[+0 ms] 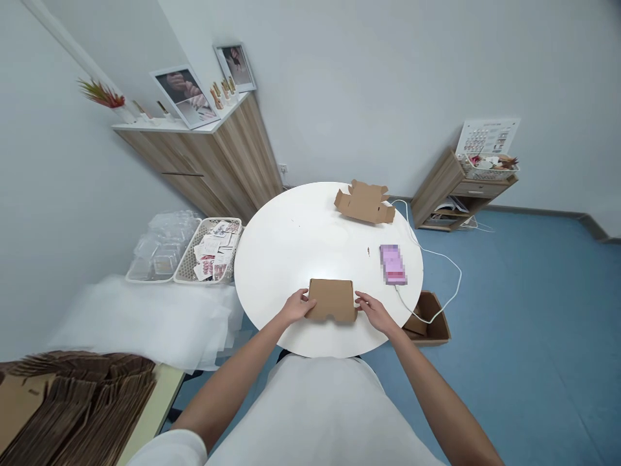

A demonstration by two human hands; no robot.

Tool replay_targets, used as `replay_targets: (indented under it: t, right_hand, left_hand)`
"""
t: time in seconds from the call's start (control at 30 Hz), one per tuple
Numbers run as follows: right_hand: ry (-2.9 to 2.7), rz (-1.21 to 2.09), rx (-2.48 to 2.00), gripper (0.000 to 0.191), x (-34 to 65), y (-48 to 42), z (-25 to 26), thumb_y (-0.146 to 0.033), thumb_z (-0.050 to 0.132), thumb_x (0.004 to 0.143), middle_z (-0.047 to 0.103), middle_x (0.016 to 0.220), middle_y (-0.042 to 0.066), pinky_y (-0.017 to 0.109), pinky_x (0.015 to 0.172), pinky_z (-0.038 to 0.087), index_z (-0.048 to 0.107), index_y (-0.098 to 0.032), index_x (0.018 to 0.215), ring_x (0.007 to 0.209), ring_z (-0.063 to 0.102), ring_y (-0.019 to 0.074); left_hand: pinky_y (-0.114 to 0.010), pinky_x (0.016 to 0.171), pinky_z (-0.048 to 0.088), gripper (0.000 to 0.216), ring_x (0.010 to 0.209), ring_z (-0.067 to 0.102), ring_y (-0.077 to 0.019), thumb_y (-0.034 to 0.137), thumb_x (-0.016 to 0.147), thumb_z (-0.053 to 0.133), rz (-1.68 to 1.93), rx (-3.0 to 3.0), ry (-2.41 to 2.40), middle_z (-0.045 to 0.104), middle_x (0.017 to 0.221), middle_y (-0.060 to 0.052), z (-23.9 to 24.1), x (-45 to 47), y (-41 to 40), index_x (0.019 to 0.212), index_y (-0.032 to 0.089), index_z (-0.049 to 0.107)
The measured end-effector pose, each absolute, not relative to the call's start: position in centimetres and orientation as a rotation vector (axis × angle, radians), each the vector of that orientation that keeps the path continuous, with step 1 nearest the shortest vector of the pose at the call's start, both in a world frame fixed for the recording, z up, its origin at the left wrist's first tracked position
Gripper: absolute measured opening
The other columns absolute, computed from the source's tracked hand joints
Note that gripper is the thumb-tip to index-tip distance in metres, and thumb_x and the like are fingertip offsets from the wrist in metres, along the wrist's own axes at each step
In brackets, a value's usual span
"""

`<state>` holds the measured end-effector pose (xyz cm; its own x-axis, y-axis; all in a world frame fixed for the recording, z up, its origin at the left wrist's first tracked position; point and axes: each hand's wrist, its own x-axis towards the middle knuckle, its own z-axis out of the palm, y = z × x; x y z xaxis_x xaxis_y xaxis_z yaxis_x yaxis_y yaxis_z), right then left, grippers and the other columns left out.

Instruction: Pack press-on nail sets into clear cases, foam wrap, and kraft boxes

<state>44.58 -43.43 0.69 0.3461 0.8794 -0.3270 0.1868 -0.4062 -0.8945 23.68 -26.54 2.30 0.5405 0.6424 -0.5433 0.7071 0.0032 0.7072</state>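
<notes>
A closed brown cardboard box lies flat near the front edge of the round white table. My left hand grips its left side, thumb over the top and fingers along the edge. At the box's right side is my right hand, fingers apart, their tips at the edge; whether they press on it is hard to see. Farther back on the table rests an unfolded cardboard box with its flaps spread. A phone, its screen blurred, is plugged into a white cable to the right.
An open carton with cardboard inside stands on the floor at right. To the left are a basket of printed cards, clear plastic containers, white sheets and stacked flat cardboard. The cable hangs off the table's right edge.
</notes>
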Motion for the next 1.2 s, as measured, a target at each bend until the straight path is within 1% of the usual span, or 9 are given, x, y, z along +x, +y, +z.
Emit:
replay_targets:
  t: [0.1,0.2,0.43,0.6,0.77,0.9,1.03,1.1,1.2]
  right_hand:
    - [-0.795,1.066,-2.009,0.045,43.5,-43.7,-0.3,-0.038,0.041,0.078,0.061,0.095,0.005,0.032,0.077,0.043,0.044,-0.02,0.119,0.083,0.059,0.0172]
    - [-0.787,1.023,-2.161,0.051,42.6,-43.4,-1.0,-0.041,0.047,0.074,0.062,0.087,0.005,0.031,0.076,0.042,0.042,-0.019,0.12,0.085,0.058,0.0189]
    - [-0.871,0.871,-2.068,0.045,41.6,-44.0,-1.1,-0.032,0.046,0.074,0.053,0.112,0.009,0.032,0.086,0.039,0.043,-0.018,0.116,0.103,0.05,0.0186]
    - [-1.035,0.918,-1.92,0.053,41.0,-44.7,-0.9,-0.025,0.05,0.07,0.051,0.114,0.006,0.036,0.092,0.036,0.037,-0.022,0.122,0.106,0.048,0.0193]
    - [-0.998,0.919,-1.936,0.055,42.0,-43.6,1.2,-0.039,0.05,0.072,0.052,0.1,0.006,0.036,0.085,0.041,0.038,-0.023,0.124,0.095,0.052,0.0201]
    - [-1.02,0.999,-1.953,0.051,44.0,-42.3,3.7,-0.049,0.051,0.069,0.055,0.089,0.005,0.032,0.071,0.043,0.05,-0.019,0.111,0.081,0.053,0.0198]
    - [-1.069,1.042,-1.983,0.041,45.5,-40.7,5.2,-0.051,0.049,0.07,0.057,0.074,0.003,0.028,0.063,0.04,0.058,-0.018,0.091,0.072,0.052,0.0178]
    - [-1.077,1.018,-2.022,0.038,45.8,-39.8,5.5,-0.052,0.047,0.071,0.058,0.071,0.002,0.026,0.062,0.038,0.059,-0.018,0.084,0.07,0.052,0.0167]
    - [-1.079,0.95,-2.093,0.037,46.1,-38.5,5.7,-0.052,0.044,0.073,0.058,0.07,0.002,0.024,0.061,0.037,0.059,-0.018,0.077,0.069,0.051,0.0159]
  left_hand:
    - [-0.026,0.071,0.041,0.067,0.09,0.056,-0.0202,0.048,0.069,0.052,-0.085,1.815,1.273,0.055,0.103,-0.01,1.1,23.6,-27.6,0.124,0.014,0.033]
    - [-0.028,0.075,0.04,0.066,0.095,0.054,-0.0209,0.046,0.071,0.05,-0.099,1.885,1.311,0.053,0.108,-0.012,0.2,23.7,-28.5,0.125,0.012,0.03]
    - [-0.034,0.09,0.033,0.048,0.113,0.041,-0.0223,0.032,0.076,0.044,0.072,2.005,1.231,0.046,0.122,-0.01,0.2,22.9,-30.1,0.121,0.018,0.038]
    - [-0.032,0.087,0.037,0.056,0.102,0.047,-0.0197,0.019,0.069,0.048,0.215,1.923,1.043,0.051,0.109,-0.006,0.6,22.4,-30.7,0.124,0.023,0.038]
    - [-0.029,0.074,0.044,0.057,0.084,0.05,-0.0176,0.038,0.068,0.055,0.248,1.863,1.043,0.047,0.094,-0.005,2.4,23.2,-29.8,0.121,0.024,0.042]
    - [-0.028,0.066,0.043,0.056,0.074,0.048,-0.0166,0.049,0.058,0.063,0.144,1.975,0.962,0.046,0.087,-0.004,3.8,24.1,-28.3,0.106,0.022,0.053]
    - [-0.028,0.063,0.041,0.032,0.07,0.049,-0.0172,0.047,0.068,0.053,0.055,2.064,0.987,0.047,0.083,-0.005,4.0,25.4,-26.9,0.081,0.018,0.058]
    - [-0.028,0.066,0.04,0.029,0.073,0.05,-0.018,0.044,0.071,0.05,0.042,2.075,1.031,0.048,0.084,-0.006,3.9,25.9,-26.3,0.081,0.018,0.057]
    - [-0.029,0.074,0.039,0.036,0.084,0.05,-0.0196,0.042,0.072,0.05,0.097,2.077,1.127,0.048,0.094,-0.008,3.8,26.6,-25.8,0.098,0.017,0.054]
